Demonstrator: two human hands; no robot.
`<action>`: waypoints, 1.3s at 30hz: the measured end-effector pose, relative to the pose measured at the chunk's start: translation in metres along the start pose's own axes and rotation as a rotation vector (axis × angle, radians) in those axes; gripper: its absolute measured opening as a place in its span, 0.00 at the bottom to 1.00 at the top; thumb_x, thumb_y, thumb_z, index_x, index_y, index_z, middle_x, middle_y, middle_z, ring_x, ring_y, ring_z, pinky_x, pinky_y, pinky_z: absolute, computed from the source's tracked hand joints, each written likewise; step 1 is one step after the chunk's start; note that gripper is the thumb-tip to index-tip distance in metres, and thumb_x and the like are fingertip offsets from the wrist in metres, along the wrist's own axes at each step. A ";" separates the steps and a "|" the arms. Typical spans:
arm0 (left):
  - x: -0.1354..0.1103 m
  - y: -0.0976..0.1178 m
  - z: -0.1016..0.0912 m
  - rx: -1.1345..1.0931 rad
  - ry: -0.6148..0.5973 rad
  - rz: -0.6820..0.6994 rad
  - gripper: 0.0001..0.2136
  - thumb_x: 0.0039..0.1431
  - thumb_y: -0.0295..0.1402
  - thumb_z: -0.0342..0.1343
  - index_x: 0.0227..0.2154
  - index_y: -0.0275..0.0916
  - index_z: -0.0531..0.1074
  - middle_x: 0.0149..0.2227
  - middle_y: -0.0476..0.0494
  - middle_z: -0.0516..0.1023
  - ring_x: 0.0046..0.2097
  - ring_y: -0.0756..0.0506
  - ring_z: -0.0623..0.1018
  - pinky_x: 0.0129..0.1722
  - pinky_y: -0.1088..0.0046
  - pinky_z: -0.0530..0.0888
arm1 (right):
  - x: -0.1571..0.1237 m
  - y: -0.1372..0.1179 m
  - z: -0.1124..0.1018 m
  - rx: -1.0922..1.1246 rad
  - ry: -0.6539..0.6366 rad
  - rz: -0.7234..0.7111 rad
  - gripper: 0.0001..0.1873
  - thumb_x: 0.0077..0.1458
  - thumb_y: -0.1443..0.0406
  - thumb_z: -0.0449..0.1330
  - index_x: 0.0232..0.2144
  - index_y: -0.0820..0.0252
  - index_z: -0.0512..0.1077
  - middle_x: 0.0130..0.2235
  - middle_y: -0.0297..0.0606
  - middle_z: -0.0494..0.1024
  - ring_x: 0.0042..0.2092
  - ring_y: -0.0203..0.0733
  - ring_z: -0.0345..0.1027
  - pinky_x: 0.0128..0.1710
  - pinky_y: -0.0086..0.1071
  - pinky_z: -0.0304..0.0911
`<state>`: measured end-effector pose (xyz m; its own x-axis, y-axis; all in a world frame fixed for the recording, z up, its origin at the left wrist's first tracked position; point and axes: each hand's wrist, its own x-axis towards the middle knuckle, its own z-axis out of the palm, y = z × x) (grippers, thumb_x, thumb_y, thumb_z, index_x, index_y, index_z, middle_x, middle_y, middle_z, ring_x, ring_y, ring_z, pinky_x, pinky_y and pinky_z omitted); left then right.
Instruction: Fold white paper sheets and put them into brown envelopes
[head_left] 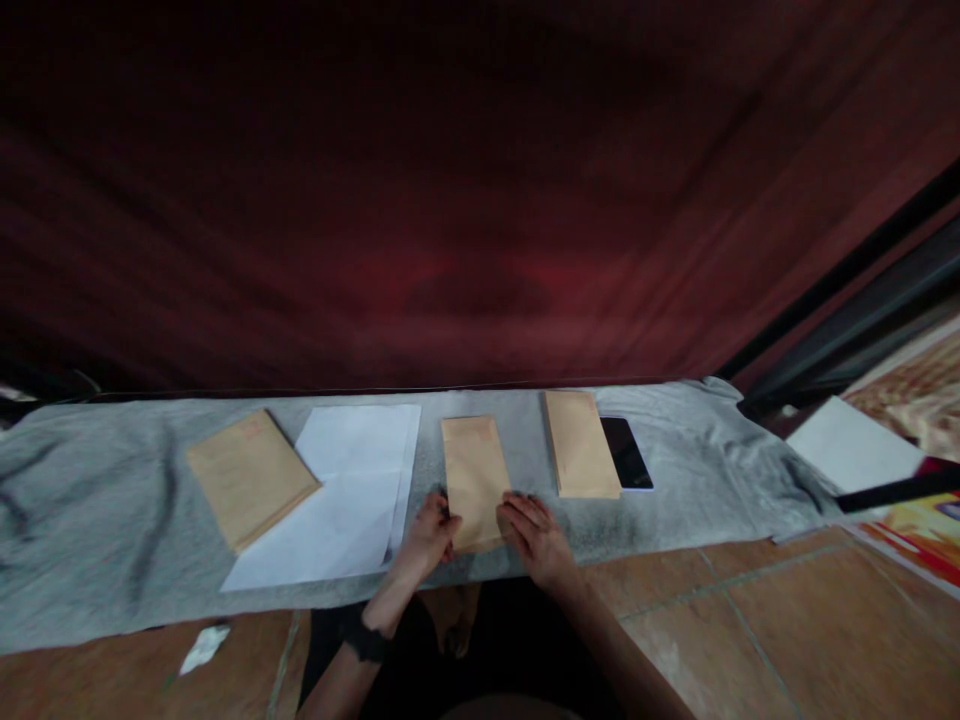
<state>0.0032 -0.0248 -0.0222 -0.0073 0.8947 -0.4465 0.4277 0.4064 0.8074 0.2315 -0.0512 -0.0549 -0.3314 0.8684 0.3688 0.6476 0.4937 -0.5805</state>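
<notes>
In the head view a brown paper envelope [475,470] lies flat on the grey cloth in front of me. My left hand [432,530] pinches its lower left edge, thumb on top; the fingers behind that edge are partly hidden. On the lower right edge rests my right hand [534,530], fingers stretched out and touching the paper. To the right a stack of brown envelopes [581,445] partly covers a dark phone [628,455]. White paper sheets [345,500] lie left of my left hand, with another stack of brown envelopes [251,475] overlapping their left side.
The grey cloth [697,470] covers a long narrow surface against a dark red upright panel [480,200]. A white flat piece [855,445] and a colourful printed item [930,530] are at the far right. Crumpled white tissue [204,648] lies on the tiled floor [720,620].
</notes>
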 end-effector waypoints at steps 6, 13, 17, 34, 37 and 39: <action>0.000 0.027 0.024 0.541 0.301 0.604 0.16 0.68 0.33 0.43 0.54 0.41 0.68 0.57 0.36 0.73 0.60 0.38 0.72 0.58 0.56 0.69 | -0.002 0.000 0.005 -0.065 0.004 -0.012 0.25 0.63 0.70 0.52 0.60 0.51 0.68 0.61 0.40 0.71 0.62 0.48 0.65 0.64 0.51 0.59; 0.068 0.055 0.068 0.776 0.248 0.748 0.23 0.67 0.39 0.48 0.63 0.38 0.63 0.70 0.35 0.57 0.72 0.35 0.51 0.69 0.45 0.47 | -0.002 -0.001 0.005 -0.086 -0.001 0.005 0.24 0.63 0.69 0.52 0.60 0.51 0.68 0.60 0.41 0.73 0.61 0.49 0.66 0.64 0.52 0.60; 0.092 0.050 0.060 0.850 0.261 0.741 0.25 0.69 0.42 0.45 0.64 0.38 0.62 0.70 0.37 0.57 0.71 0.37 0.53 0.70 0.50 0.46 | -0.001 -0.001 0.002 -0.090 -0.035 -0.008 0.24 0.64 0.69 0.51 0.60 0.51 0.67 0.60 0.40 0.72 0.61 0.48 0.65 0.64 0.51 0.59; 0.059 0.012 0.045 0.978 0.199 0.814 0.25 0.71 0.39 0.39 0.67 0.38 0.56 0.71 0.42 0.55 0.71 0.42 0.53 0.70 0.56 0.50 | -0.003 -0.001 0.005 -0.184 -0.014 -0.020 0.22 0.63 0.71 0.52 0.58 0.58 0.69 0.60 0.42 0.72 0.62 0.44 0.63 0.66 0.46 0.55; 0.034 -0.001 0.042 0.957 0.143 0.857 0.24 0.71 0.37 0.40 0.67 0.38 0.56 0.70 0.41 0.56 0.71 0.43 0.54 0.70 0.57 0.51 | -0.003 0.002 0.007 -0.186 -0.030 -0.022 0.22 0.63 0.69 0.52 0.58 0.59 0.69 0.59 0.42 0.73 0.62 0.44 0.64 0.66 0.46 0.55; 0.018 -0.010 0.039 0.933 0.100 0.894 0.24 0.71 0.37 0.40 0.67 0.39 0.55 0.70 0.42 0.56 0.71 0.44 0.54 0.70 0.57 0.52 | -0.004 0.004 0.006 -0.184 -0.040 -0.032 0.21 0.64 0.69 0.51 0.58 0.59 0.69 0.60 0.43 0.72 0.62 0.44 0.63 0.66 0.46 0.54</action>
<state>0.0341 -0.0200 -0.0533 0.5565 0.8137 0.1681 0.7837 -0.5812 0.2191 0.2313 -0.0527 -0.0628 -0.3789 0.8553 0.3535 0.7497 0.5076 -0.4246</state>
